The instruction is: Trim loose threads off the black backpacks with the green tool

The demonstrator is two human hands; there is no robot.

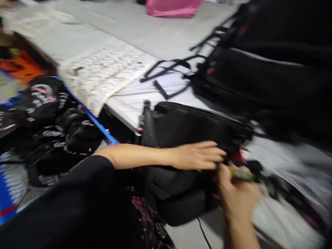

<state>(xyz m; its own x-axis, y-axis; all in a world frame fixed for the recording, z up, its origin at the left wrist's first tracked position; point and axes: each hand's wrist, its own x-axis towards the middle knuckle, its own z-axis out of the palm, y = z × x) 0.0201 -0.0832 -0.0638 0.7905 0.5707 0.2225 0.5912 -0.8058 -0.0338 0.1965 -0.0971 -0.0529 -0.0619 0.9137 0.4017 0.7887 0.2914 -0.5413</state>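
Black bag [181,129] first: where do you have it on your feed?

At the near edge of the white table [127,93], and from my remote seat it seems to reach past that edge.

And the grip?

I see the left hand [198,156] palm down on the bag, fingers stretched out and slightly apart. The right hand [240,197], at the bag's right end, is curled round a green object [242,175], too blurred for me to name.

What lies about them?

On the table's right side I have a large black backpack [259,76], its straps [172,64] trailing leftward. Along the left edge runs a pale perforated sheet [101,65]. Beyond that edge I see black pouches with white lettering [49,133] beside a blue rim [94,120].
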